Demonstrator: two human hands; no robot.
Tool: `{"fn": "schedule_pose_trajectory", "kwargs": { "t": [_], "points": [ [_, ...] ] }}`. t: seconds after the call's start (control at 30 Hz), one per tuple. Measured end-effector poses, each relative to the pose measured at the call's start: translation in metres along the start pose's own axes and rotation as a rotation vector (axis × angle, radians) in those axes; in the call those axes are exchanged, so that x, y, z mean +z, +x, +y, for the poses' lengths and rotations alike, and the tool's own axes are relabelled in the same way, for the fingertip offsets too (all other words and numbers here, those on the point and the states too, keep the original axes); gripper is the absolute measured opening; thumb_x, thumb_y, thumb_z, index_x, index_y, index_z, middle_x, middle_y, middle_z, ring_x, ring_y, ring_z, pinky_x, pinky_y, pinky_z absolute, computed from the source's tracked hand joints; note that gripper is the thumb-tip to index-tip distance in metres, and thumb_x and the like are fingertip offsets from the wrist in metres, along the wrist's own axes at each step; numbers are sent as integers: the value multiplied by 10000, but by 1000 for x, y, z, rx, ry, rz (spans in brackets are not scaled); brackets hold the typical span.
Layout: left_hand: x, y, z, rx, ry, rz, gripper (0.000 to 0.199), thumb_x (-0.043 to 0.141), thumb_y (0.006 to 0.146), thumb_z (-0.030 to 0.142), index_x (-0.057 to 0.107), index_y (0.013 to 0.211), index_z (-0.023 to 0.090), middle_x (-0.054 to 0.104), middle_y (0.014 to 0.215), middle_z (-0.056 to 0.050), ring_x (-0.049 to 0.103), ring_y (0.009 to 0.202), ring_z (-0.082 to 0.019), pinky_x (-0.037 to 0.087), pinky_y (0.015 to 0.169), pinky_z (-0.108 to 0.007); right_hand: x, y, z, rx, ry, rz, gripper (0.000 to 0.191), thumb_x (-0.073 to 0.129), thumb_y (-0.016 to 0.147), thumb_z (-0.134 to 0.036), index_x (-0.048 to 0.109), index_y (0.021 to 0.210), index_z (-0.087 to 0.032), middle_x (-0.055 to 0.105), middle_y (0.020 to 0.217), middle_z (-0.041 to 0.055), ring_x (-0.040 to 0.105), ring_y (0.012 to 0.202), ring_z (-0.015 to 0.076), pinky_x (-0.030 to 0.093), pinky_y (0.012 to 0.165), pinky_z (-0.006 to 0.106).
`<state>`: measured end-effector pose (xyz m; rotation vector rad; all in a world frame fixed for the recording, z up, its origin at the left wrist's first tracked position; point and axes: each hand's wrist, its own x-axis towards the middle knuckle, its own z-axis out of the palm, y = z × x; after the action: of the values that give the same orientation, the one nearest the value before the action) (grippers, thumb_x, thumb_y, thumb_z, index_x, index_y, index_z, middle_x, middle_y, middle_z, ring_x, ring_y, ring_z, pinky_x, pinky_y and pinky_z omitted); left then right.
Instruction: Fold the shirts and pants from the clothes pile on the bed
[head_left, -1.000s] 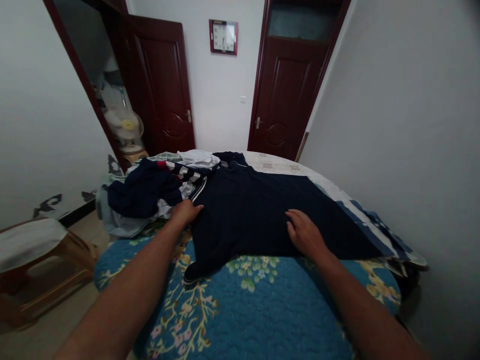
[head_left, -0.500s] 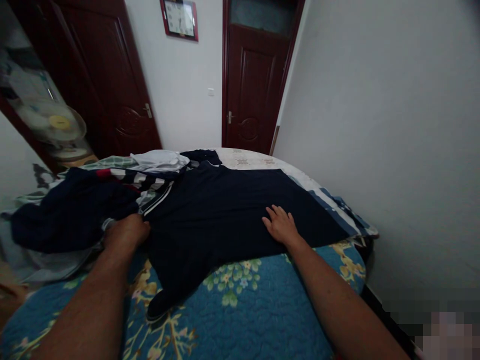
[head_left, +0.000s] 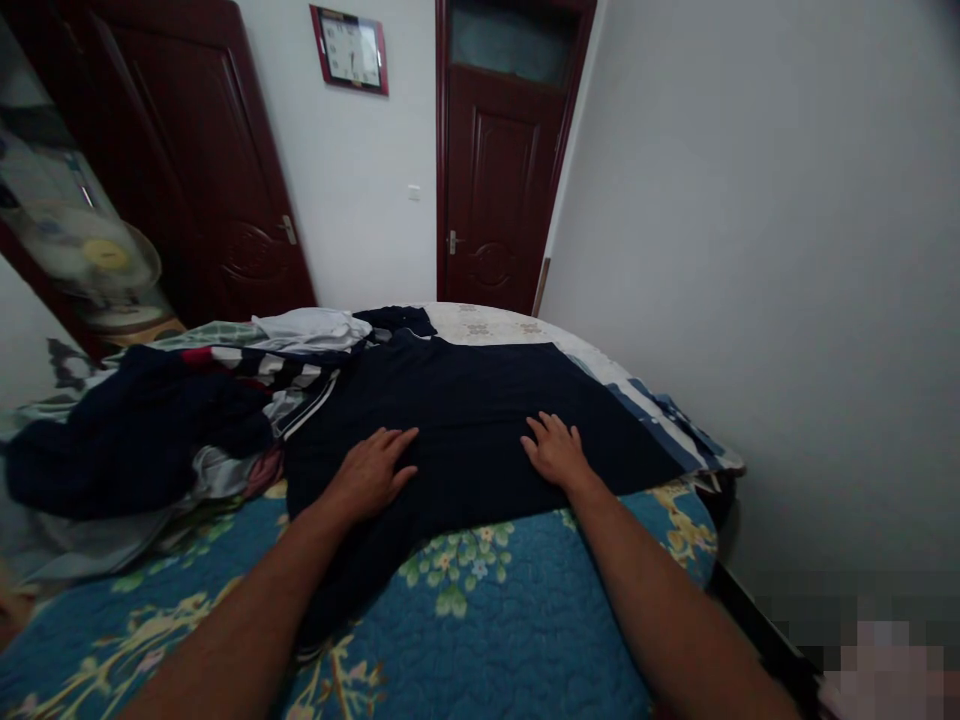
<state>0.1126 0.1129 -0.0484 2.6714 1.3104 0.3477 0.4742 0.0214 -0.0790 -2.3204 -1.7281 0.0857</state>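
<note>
Your left hand [head_left: 373, 470] and your right hand [head_left: 556, 452] are both open, palms down on the dark navy fabric shirt with white-striped edge [head_left: 465, 390], gripping nothing. This shirt lies spread across the centre of the frame, partly over the blue quilted floral cloth [head_left: 525, 610] at the bottom, beside the crumpled pile of mixed clothes [head_left: 142, 430] at left.

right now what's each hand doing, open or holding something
Left hand: open, palm down on the dark shirt, holding nothing.
Right hand: open, flat on the same shirt, holding nothing.
</note>
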Motion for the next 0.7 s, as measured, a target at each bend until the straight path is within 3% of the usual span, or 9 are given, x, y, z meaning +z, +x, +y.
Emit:
{"fn": "schedule_pose_trajectory", "kwargs": {
  "t": [0.1, 0.17, 0.3, 0.37, 0.5, 0.7],
  "points": [
    [5, -6, 1, 78, -25, -105, 611, 614, 965, 563, 588, 1526, 323, 459, 1675, -109, 347, 1576, -391, 285, 1263, -605, -6, -4, -1, -28, -25, -32, 632, 418, 1080, -529, 469, 1625, -213, 330, 1739, 135, 231, 1618, 356, 189, 1276, 659],
    [-7, -13, 4, 167, -84, -153, 574, 661, 938, 584, 662, 1444, 314, 513, 1618, -112, 433, 1515, -367, 347, 1233, -545, -10, -9, -7, -91, -28, -43, 631, 445, 1071, -526, 489, 1612, -204, 338, 1736, 132, 225, 1623, 347, 181, 1291, 632],
    [-34, -26, 27, 263, -153, -280, 503, 752, 853, 599, 752, 1252, 292, 680, 1306, -87, 608, 1256, -317, 469, 1074, -437, -12, -26, -33, -263, 12, -102, 649, 474, 1056, -544, 484, 1618, -220, 335, 1740, 116, 219, 1630, 335, 172, 1306, 608],
    [-38, -28, 37, 266, -159, -334, 444, 786, 816, 529, 756, 1175, 270, 703, 1179, -65, 640, 1135, -287, 487, 989, -389, -10, -34, -48, -325, 30, -115, 655, 455, 1063, -556, 466, 1631, -230, 327, 1746, 107, 213, 1634, 333, 163, 1310, 611],
    [-37, -28, 40, 260, -217, -400, 169, 672, 858, 337, 734, 976, 234, 713, 991, -20, 652, 930, -208, 471, 824, -305, -9, -43, -62, -403, 43, -116, 660, 439, 1068, -565, 458, 1637, -229, 327, 1746, 106, 215, 1633, 342, 157, 1309, 625],
    [-46, -29, 31, 147, -293, -597, 166, 678, 826, 370, 720, 918, 239, 688, 811, 31, 610, 738, -169, 381, 621, -276, -21, -50, -63, -589, 111, -170, 614, 533, 1037, -534, 533, 1586, -261, 400, 1712, 98, 293, 1609, 310, 188, 1314, 582]
  ]
}}
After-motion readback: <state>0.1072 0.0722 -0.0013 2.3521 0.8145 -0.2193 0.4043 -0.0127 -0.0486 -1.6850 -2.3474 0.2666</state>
